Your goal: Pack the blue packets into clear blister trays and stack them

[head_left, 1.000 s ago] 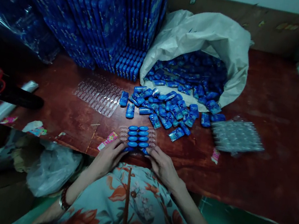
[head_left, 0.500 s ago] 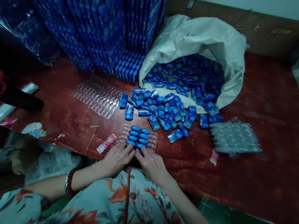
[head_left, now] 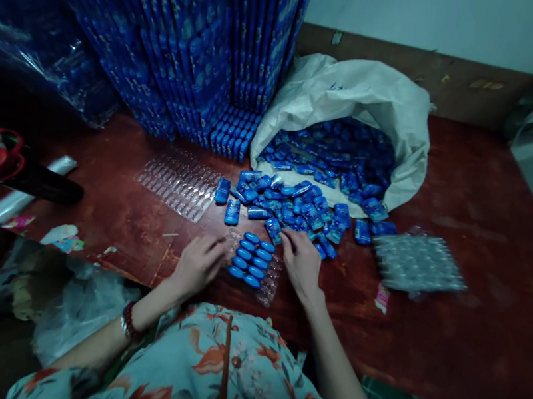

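Observation:
A small clear plastic tray (head_left: 267,294) lies slightly turned in front of me, with two rows of glossy blue oval pieces (head_left: 247,256) in its middle cavities. My left hand (head_left: 200,260) is at the tray's left side, its fingers curled in at that edge; any grip on the edge is too dim to make out. My right hand (head_left: 304,265) reaches over the tray's right side to the loose packets, its fingertips drawn together against the corner of a blue printed packet (head_left: 274,230). Part of the heap is hidden behind this hand.
Behind the loose packets, a white woven sack (head_left: 366,84) lies open, full of blue packets. Tall blue stacks (head_left: 168,56) stand at the back left. Around these are a larger clear tray (head_left: 181,182), a wrapped bundle of clear trays (head_left: 418,263) and a dark red-lidded bottle (head_left: 47,181).
My hands have parted from the tray's near edge: the left to its left side, the right forward to the packets. The tray has turned a little. The camera view has tilted upward.

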Available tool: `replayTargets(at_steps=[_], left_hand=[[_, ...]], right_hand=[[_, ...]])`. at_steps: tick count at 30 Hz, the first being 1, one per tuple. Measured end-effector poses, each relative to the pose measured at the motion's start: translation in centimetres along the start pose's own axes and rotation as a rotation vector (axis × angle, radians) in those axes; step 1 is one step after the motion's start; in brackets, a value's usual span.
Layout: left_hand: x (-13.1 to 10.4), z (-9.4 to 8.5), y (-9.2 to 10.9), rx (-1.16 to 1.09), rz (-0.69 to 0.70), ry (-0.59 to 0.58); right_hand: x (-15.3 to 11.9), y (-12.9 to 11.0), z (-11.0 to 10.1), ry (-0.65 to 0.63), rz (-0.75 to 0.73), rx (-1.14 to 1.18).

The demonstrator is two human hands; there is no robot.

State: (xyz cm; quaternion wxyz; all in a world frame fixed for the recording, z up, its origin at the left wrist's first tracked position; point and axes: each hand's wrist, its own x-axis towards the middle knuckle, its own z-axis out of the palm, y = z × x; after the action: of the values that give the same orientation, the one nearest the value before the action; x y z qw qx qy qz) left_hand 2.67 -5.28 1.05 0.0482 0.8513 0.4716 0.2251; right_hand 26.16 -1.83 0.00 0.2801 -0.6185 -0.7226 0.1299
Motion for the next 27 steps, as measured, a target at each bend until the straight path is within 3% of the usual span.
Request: replayTargets(at_steps=[3,7,9,12,15,17,20,23,27], left_hand=[[2.8,1.0,-2.9,-0.108,-0.248,0.035],[7.0,3.2,-5.4,-0.126,-0.524,-0.123],[8.3,4.0,-5.7,-0.101,-0.598,-0.172],[8.8,4.5,-5.7,-0.152,-0.554,-0.176],[7.4,3.6,-5.8,-0.26,-0.484,-0.085],[5.4,2.3,-5.8,-0.318,-0.478,0.008],[1.3,-0.8,-5.4,-0.387,-0.552,0.055],[-2.4,-4.0,-4.2,-0.435,-0.596,-0.077],[-4.1,-5.4,-1.7,-0.481,-0.529,-0.233]], right_hand=[[3.6,-0.6,0.4,-0.177,0.153,-0.196],[6.2,-2.2,1.3,-0.462,0.174,-0.397],[6.5,-2.2,1.6,-0.505,0.144,-0.409],[6.0,-0.5,1.5,-0.441,0.063,-0.281],[4.1,2.1,0.4,-0.221,0.052,0.042],[1.8,3.5,-0.8,-0.101,0.175,0.304],[-2.6,3.8,-2.6,-0.137,0.398,0.644],[-6.7,2.0,-3.2,-0.225,0.422,0.797],[-9.2,-1.2,-1.9,-0.113,0.193,0.638]])
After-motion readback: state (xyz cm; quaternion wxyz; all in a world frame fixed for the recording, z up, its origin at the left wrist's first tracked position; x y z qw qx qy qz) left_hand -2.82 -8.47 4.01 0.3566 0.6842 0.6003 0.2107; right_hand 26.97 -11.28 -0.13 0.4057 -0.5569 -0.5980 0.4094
